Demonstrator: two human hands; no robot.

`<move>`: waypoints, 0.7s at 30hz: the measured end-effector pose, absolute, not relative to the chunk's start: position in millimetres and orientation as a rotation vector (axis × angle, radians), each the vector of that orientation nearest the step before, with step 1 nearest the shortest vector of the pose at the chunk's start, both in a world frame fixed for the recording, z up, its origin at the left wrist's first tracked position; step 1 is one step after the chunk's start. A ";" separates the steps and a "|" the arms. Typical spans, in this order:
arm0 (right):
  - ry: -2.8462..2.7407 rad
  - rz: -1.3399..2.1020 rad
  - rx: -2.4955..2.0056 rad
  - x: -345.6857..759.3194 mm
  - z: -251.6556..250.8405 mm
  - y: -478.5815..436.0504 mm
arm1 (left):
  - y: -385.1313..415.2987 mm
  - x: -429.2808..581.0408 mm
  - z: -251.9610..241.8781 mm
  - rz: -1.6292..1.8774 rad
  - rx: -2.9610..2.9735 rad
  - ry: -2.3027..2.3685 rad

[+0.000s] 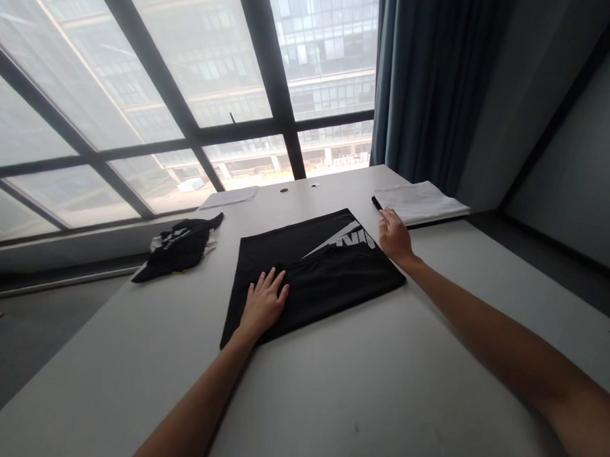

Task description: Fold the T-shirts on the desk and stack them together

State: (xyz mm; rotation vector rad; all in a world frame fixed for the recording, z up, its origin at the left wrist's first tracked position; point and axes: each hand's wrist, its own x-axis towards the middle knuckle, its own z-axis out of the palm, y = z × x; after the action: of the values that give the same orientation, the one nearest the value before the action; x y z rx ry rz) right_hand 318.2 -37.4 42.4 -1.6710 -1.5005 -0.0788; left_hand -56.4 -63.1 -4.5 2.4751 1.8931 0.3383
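A folded black garment with a white printed logo lies on the white table in front of me. My left hand rests flat on its near left part, fingers spread and palm down. Beyond the garment's right edge is my right hand, its fingers curled in. What those fingers grip, if anything, is hidden. Just past their tips lies a folded white cloth stack, with a dark edge showing at its left corner and along its underside.
On the table's left side, a crumpled black garment with white parts lies near the edge. White sheets lie at the back, by two round holes in the tabletop. Behind stand large windows and a blue curtain.
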 end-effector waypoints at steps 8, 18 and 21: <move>-2.251 0.068 -1.473 265.4 8.3 -70.2 | -65.4 -54.7 -0.3 0.320 2.445 1.897; -2.188 0.036 -1.579 284.0 -2.3 -61.8 | -74.7 -52.4 5.6 0.372 2.491 1.915; -2.254 0.091 -1.580 287.1 -3.1 -58.8 | -77.4 -51.9 4.9 0.317 2.446 1.907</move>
State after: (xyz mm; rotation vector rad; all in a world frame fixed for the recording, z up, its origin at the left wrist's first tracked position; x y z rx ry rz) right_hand 287.1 -58.8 -3.1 -1.5799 -2.2536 0.0914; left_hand -51.9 -77.4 4.9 2.4462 1.9071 0.3169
